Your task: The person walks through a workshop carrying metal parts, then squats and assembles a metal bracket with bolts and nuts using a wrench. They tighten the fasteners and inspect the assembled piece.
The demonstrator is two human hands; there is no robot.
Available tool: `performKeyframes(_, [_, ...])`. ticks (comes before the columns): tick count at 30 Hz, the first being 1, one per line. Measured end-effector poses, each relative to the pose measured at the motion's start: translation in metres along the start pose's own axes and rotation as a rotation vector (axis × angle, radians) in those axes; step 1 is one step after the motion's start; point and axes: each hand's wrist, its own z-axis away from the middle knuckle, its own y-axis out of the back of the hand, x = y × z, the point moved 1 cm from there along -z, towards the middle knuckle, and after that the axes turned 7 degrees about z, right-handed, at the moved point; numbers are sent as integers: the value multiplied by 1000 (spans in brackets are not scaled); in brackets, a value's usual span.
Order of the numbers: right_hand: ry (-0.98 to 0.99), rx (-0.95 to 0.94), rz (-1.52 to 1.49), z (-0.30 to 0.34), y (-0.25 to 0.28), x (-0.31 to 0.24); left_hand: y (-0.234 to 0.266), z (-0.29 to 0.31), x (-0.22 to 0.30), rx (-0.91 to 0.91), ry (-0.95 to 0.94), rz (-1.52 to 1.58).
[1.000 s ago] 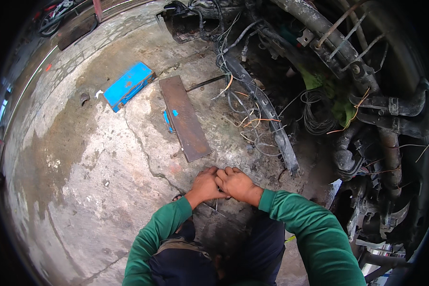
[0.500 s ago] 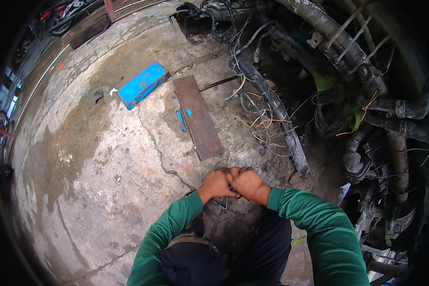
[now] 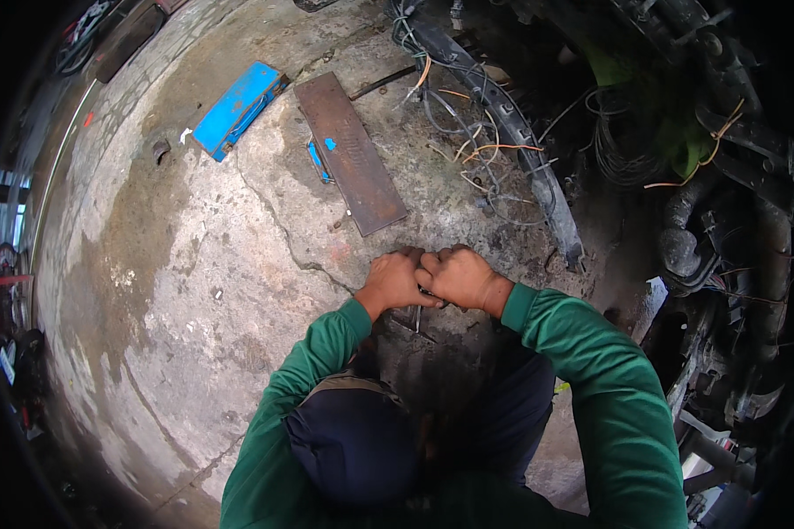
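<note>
My left hand [image 3: 392,280] and my right hand [image 3: 466,280] meet low over the concrete, fingers curled and touching each other. A small dark piece [image 3: 427,292] shows between them; my fingers cover most of it, so its kind is hidden. Just below my knuckles, thin metal rods [image 3: 409,323] appear near the floor, and whether they join the dark piece I cannot tell. Beyond my hands lies a long rusty brown metal case [image 3: 351,154] with a blue handle. Farther left sits a blue metal toolbox [image 3: 241,108] with its handle on the side.
A black beam [image 3: 538,167] runs along the right, tangled with loose wires [image 3: 485,150]. Dirty pipes and vehicle parts [image 3: 679,229] crowd the far right. A crack [image 3: 282,231] crosses the concrete floor [image 3: 194,309]. My dark-clad knees [image 3: 353,432] are close below my hands.
The whole scene sits higher in the picture, as my head view has shifted. My hands stay closed together around the same spot, turned only slightly.
</note>
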Motion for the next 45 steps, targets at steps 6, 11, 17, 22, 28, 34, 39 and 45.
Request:
performKeyframes(6, [-132,8,29,-5,3,-11,2,0,-2,-86,-53,-35])
performKeyframes(11, [-92,-134,-100,-37,8,19,8,11,-12,58,-120,81])
performKeyframes(17, [-174,-418,-524,-35,2,45,-16,58,-65,378,-78,501])
performKeyframes(22, [-402,50,-850,-13,-19,55,0,80,-92,604,-7,576])
performKeyframes(28, [-1335,467,-1465,65,-81,43,15,60,-90,637,61,829])
performKeyframes(34, [-1572,365,-1531,117,-133,13,-21,69,-95,501,152,790])
performKeyframes(39, [-1061,224,-1208,67,-28,-3,-3,89,-119,577,206,714])
performKeyframes(45, [-1138,1408,-492,68,185,49,-2,61,-83,551,115,817])
